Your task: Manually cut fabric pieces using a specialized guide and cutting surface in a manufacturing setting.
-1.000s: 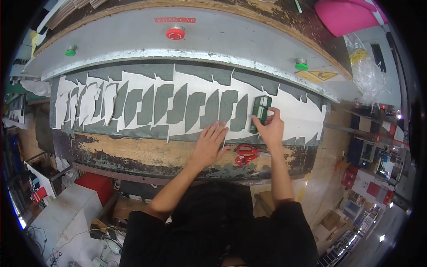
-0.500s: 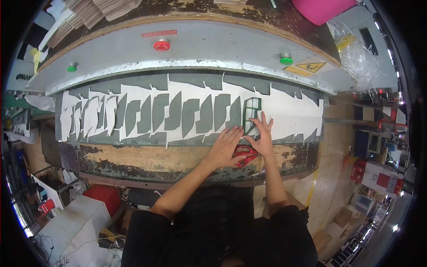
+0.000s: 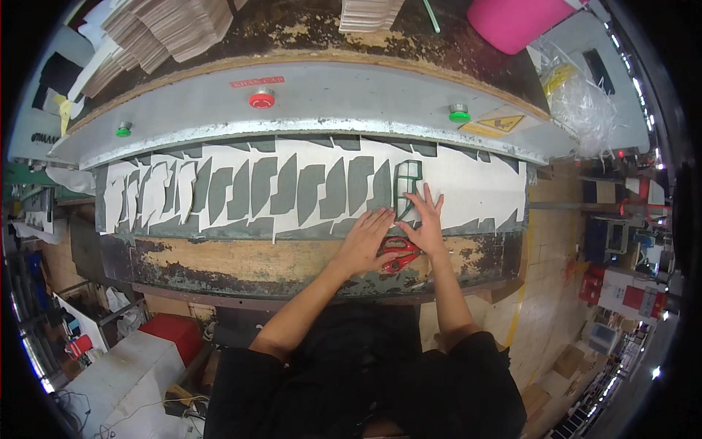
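A green-framed cutting die [image 3: 409, 179] stands on a white sheet [image 3: 468, 186] that has several shaped holes cut along it. My right hand [image 3: 426, 225] has its thumb and forefinger against the near end of the die, while its other fingers stretch away. To the left, my left hand [image 3: 363, 241] lies with fingers straight and together, their tips on the sheet beside the die's lower corner. Red-handled scissors [image 3: 398, 254] rest on the worn wooden edge under the hands, partly covered by the left thumb. Dark green backing shows through the holes.
A grey machine beam [image 3: 351, 102] crosses behind the sheet, bearing a red push button [image 3: 262, 99] and green buttons [image 3: 459, 113]. Loose white cut pieces [image 3: 155, 192] lie at the left. Stacked brown sheets [image 3: 172, 33] and a pink container [image 3: 512, 22] stand above the beam.
The beam and the shelf behind it sit lower in the view, and the beam hides more of the sheet's far edge. My hands and the die show only a slight leftward shift.
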Tool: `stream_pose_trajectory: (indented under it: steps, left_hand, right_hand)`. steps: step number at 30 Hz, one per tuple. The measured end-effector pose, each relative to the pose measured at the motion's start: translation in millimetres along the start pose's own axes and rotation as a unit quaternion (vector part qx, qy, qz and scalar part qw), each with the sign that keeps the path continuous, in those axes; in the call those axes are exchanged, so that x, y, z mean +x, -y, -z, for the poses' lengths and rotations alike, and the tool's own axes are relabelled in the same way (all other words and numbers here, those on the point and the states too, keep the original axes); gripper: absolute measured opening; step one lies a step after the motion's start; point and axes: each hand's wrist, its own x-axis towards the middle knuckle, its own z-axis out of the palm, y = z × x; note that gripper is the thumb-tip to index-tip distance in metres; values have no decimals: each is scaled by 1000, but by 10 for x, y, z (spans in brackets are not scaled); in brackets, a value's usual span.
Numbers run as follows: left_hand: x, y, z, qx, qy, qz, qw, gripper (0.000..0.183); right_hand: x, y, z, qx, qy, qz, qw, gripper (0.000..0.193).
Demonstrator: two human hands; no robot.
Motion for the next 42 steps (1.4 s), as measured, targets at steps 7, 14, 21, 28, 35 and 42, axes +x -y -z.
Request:
stream_pose_trajectory:
  steps: [7,14,21,28,35,42]
  left_hand:
    - [-736,-309,314,-3,-101,34,994,78]
    - [-1766,-542,266,70,-42,164,983,47]
    - [-1673,-654,197,92,-153,95,979,43]
    - [-1722,-933,287,107,-146,103,978,43]
    - [-1676,-948,281,141,-148,94,974,48]
    - [-1566,-957,327,121,-139,126,975,45]
  right_hand:
    - [20,239,207,43,-119,-18,992,83]
    - [341,846,1132,15,-62,-43,997,38]
    - [-567,895,791,54,-103,-21,993,38]
    - [-1957,1037,298,4,-67,-29,997,37]
    - [-1950,1247,139,-58,-95,-42,993,48]
    - [-1821,1216,178,-87,-67,-67,992,49]
